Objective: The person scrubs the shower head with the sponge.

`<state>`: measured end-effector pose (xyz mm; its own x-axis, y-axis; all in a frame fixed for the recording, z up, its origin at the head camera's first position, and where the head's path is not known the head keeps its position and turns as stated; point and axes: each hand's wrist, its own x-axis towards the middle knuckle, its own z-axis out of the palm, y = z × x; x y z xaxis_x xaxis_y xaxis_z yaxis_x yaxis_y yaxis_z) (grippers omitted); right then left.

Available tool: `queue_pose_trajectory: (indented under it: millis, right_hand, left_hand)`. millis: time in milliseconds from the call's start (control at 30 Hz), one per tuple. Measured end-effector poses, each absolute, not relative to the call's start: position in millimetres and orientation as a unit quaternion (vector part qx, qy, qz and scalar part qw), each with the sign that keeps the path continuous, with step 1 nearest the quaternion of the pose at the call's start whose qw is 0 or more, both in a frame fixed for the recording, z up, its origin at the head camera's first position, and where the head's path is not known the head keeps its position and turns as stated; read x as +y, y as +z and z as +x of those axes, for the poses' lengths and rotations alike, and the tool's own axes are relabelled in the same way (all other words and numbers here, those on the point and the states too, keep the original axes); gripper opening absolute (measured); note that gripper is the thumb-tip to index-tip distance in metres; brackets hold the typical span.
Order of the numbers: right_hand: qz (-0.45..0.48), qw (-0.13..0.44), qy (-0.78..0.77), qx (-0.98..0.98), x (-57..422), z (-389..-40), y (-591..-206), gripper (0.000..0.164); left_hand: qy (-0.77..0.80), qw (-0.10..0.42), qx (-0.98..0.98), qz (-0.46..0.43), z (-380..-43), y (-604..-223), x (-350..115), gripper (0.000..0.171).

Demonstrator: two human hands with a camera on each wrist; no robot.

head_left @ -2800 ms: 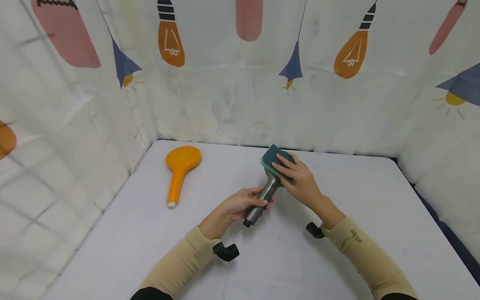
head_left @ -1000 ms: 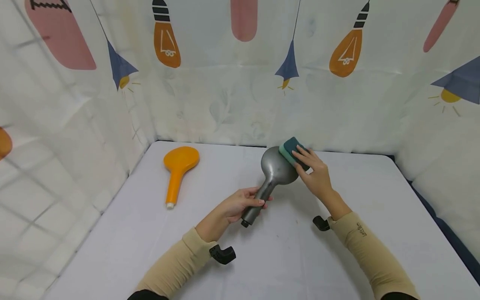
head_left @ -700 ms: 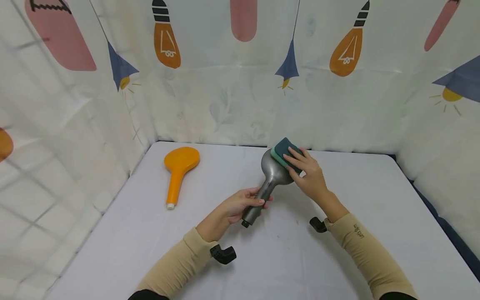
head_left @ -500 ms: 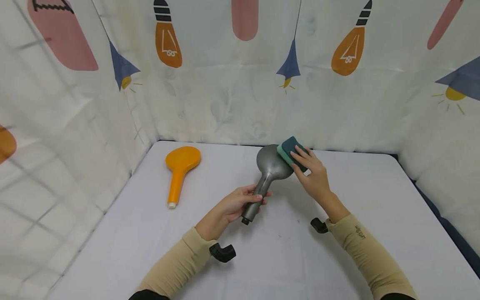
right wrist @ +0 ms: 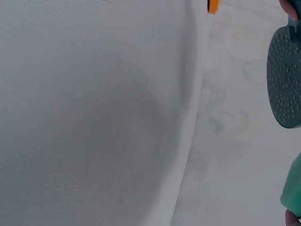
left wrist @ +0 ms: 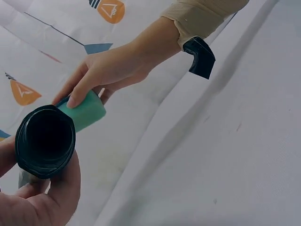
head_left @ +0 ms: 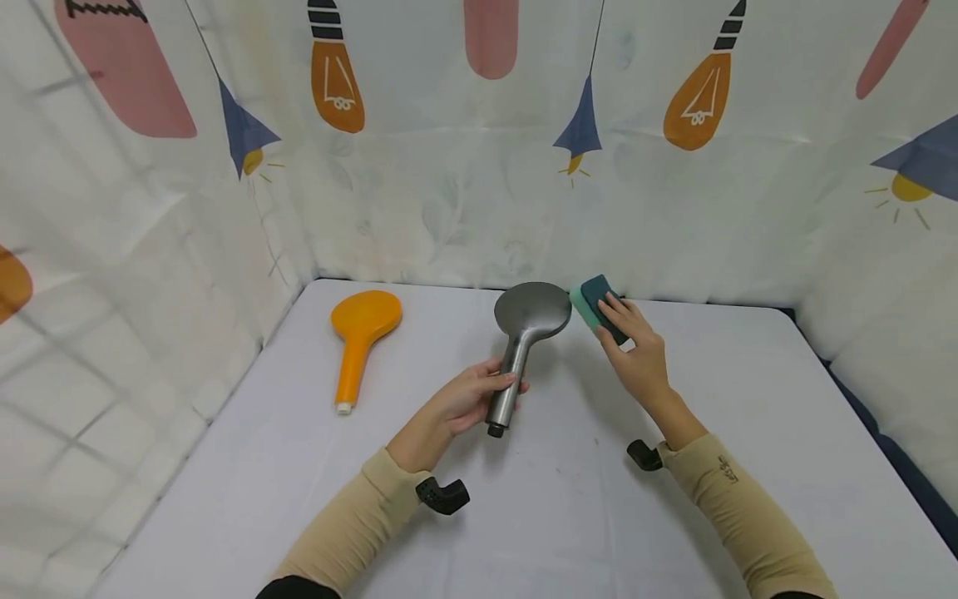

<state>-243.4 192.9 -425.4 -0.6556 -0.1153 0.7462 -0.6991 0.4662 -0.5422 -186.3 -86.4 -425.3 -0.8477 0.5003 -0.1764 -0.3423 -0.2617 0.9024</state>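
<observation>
In the head view, my left hand [head_left: 466, 401] grips the handle of a grey shower head [head_left: 532, 309], its round head tilted up above the table. The nozzle face [right wrist: 286, 77], dotted with small nubs, shows in the right wrist view. Just right of the head, my right hand [head_left: 642, 359] pinches a two-tone green sponge [head_left: 604, 309] between thumb and fingers. Whether sponge and shower head still touch at the rim I cannot tell. The left wrist view looks into the dark hollow handle end [left wrist: 46, 141], with the sponge [left wrist: 88, 113] behind it.
An orange shower head [head_left: 362, 333] with a white tip lies at the left of the white-covered table [head_left: 569, 516]. Behind and beside the table hang pale printed curtains [head_left: 464, 183]. Each sleeve cuff bears a black curved mount [head_left: 443, 496].
The sponge has slid off the shower head's back, rightward to its edge; earlier it covered most of the head. My left hand has shifted the shower head left and turned it more upright.
</observation>
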Motion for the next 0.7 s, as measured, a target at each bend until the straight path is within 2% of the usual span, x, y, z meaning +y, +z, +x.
queue_pose_trajectory:
  millis: [400,600,700]
  right_hand:
    - [0.235,0.322,0.461,-0.793,193,-243,-430,0.042]
    - [0.245,0.312,0.465,-0.792,184,-242,-431,0.041]
    - [0.255,0.310,0.467,-0.788,178,-243,-432,0.040]
  left_hand:
    - [0.850,0.251,0.462,0.026,-186,-428,-88,0.052]
    - [0.856,0.251,0.452,-0.004,-188,-424,-86,0.039]
    - [0.858,0.264,0.441,-0.016,-188,-425,-86,0.043]
